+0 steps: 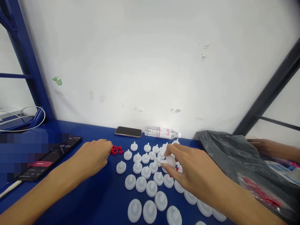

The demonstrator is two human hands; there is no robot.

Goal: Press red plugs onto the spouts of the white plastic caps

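Many white round caps with short upright spouts (151,188) stand in loose rows on the blue table (93,200). My right hand (187,165) is over the right part of the rows, its thumb and fingers curled round one white cap. Two red bits show just below its fingers, by the caps. At the left, my left hand (97,156) is closed beside a small pile of red beads (116,150); its fingertips are hidden, so what they hold cannot be made out.
Against the wall lie a dark phone (128,131) and a plastic bottle (161,132). A larger phone (50,159) with a cable is at the left. Grey plastic (220,150), a bag of red pieces (262,192) and another person's hand (264,147) are at the right.
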